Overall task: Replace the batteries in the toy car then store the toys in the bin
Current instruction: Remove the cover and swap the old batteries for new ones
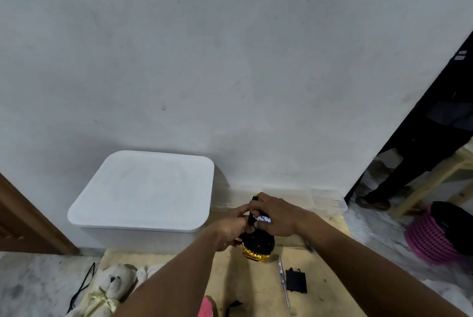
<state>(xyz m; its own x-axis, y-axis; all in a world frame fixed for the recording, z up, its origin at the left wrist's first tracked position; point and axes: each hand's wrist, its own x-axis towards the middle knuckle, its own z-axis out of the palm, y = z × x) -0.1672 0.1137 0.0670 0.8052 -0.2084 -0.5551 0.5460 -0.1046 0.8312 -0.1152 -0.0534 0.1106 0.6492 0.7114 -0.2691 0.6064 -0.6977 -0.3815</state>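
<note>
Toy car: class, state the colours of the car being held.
The toy car is black with gold trim, shown in the head view.

No legible txt; battery [262,218] label too blurry.

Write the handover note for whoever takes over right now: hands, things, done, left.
Left hand grips the toy car, held underside up.
Right hand pinches a battery at the car's underside.
Done: battery cover is off, lying beside the screwdriver.
Teddy bear lies in front of the bin, which is lidded.
Left: seat batteries, refit cover, open bin, store toys.
</note>
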